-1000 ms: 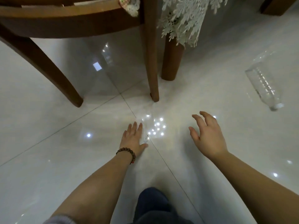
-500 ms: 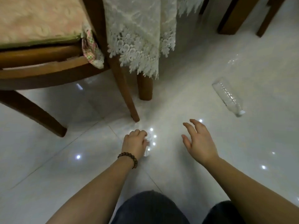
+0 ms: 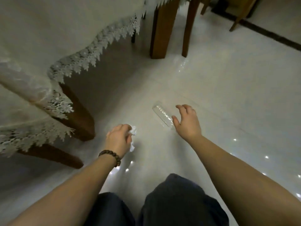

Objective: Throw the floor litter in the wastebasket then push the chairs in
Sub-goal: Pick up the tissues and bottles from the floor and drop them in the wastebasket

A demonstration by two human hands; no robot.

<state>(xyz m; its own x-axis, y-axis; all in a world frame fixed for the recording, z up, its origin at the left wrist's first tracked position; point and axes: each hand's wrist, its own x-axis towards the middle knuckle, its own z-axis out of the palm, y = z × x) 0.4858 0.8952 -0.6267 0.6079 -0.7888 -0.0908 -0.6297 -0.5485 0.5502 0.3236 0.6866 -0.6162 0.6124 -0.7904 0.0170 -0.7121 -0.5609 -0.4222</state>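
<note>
My left hand (image 3: 118, 139), with a bead bracelet at the wrist, grips a crumpled white tissue (image 3: 133, 130) just above the pale tiled floor. A clear empty plastic bottle (image 3: 162, 116) lies on its side on the floor. My right hand (image 3: 187, 122) hovers over the bottle's near end with fingers spread and loosely bent, holding nothing. Whether it touches the bottle is unclear. At the lower left a brown chair leg (image 3: 53, 156) shows under the cloth. No wastebasket is in view.
A table draped in a white lace-edged cloth (image 3: 68, 51) fills the left, with a wooden leg (image 3: 78, 115) close to my left hand. More wooden legs (image 3: 161, 31) stand at the top centre. A dark skirting strip (image 3: 268, 35) runs along the top right. My knees (image 3: 162, 203) are at the bottom.
My left hand closed on the tissue and lifted it off the floor. My view swung right and rose; my right hand reached to the bottle, which was well off to the right before.
</note>
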